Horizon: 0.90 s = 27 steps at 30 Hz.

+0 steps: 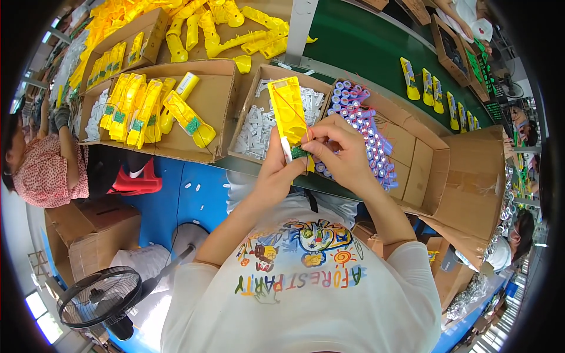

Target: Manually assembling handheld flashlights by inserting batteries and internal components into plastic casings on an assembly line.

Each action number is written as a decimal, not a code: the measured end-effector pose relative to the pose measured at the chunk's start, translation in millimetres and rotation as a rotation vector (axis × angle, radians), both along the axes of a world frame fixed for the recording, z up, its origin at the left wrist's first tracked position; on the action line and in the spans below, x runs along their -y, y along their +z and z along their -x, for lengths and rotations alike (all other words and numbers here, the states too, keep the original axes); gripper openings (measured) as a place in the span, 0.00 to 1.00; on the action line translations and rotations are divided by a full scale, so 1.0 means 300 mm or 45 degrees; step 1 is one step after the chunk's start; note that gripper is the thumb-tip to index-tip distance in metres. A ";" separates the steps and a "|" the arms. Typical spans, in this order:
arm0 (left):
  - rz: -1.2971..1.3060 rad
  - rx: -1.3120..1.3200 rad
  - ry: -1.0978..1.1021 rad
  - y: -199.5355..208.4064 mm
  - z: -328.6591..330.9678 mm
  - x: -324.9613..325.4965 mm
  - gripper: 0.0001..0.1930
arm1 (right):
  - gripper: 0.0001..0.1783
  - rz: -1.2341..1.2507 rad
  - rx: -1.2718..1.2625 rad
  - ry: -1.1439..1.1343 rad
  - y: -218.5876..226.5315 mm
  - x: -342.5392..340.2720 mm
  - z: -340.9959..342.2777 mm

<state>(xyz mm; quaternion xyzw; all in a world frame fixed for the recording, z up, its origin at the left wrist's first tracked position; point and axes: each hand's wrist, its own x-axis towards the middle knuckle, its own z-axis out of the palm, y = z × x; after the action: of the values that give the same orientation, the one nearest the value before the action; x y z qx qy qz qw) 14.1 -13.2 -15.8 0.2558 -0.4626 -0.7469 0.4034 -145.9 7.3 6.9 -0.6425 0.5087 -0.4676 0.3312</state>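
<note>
My left hand point(279, 165) grips the lower part of a yellow plastic housing point(288, 103), which stands tilted with its hollow inside toward me. A small green circuit board point(299, 152) sits at its lower end, and a white strip shows along the edge by my left fingers. My right hand point(340, 148) is closed in a pinch at the housing's right side, where a thin red wire point(306, 134) runs into the fingertips. Behind the housing is a carton of small white plastic parts point(253, 126). Purple cylindrical cells with red wires point(368, 132) lie close to my right hand.
At left, a cardboard tray point(203, 73) holds yellow housings with green boards. More yellow shells point(218, 26) pile up behind it. Finished-looking yellow pieces point(432, 88) lie on the green belt point(353, 44). A person point(50, 165) sits at far left; a black fan point(103, 297) stands below.
</note>
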 end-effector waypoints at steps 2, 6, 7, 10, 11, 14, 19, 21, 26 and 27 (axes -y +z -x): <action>-0.041 -0.020 -0.010 -0.002 -0.001 -0.004 0.30 | 0.05 0.074 -0.032 -0.062 0.005 -0.005 -0.004; -0.070 -0.097 0.059 -0.006 0.002 -0.016 0.31 | 0.05 0.076 -0.092 -0.089 0.011 -0.009 -0.005; -0.067 -0.144 0.114 -0.008 0.002 -0.018 0.31 | 0.06 0.046 -0.153 -0.101 0.010 -0.009 -0.005; -0.269 -0.279 0.108 0.017 -0.001 -0.017 0.28 | 0.07 -0.212 0.247 -0.092 -0.026 -0.010 0.009; -0.269 -0.280 0.113 0.009 -0.008 -0.011 0.28 | 0.07 -0.213 0.247 -0.088 -0.014 -0.020 0.002; -0.580 -0.498 0.148 0.018 -0.001 0.003 0.22 | 0.10 0.189 -0.125 0.006 0.077 -0.040 -0.045; -0.556 -0.360 0.154 0.009 -0.017 0.014 0.23 | 0.10 0.221 -0.121 -0.038 -0.022 -0.021 -0.004; -0.516 -0.355 0.187 0.028 -0.022 0.035 0.24 | 0.08 -0.242 0.384 -0.149 -0.065 -0.021 0.011; -0.128 -0.148 0.077 0.004 0.003 0.013 0.27 | 0.05 0.131 -0.042 -0.169 0.052 0.024 0.039; -0.128 -0.146 0.061 0.011 0.008 0.006 0.27 | 0.05 0.132 -0.041 -0.185 0.065 0.022 0.025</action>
<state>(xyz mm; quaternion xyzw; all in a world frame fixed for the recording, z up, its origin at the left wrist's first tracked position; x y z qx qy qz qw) 11.6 -15.0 -12.7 0.2436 -0.3943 -0.7727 0.4336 -153.3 0.6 26.5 -0.6277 0.5344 -0.5055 0.2546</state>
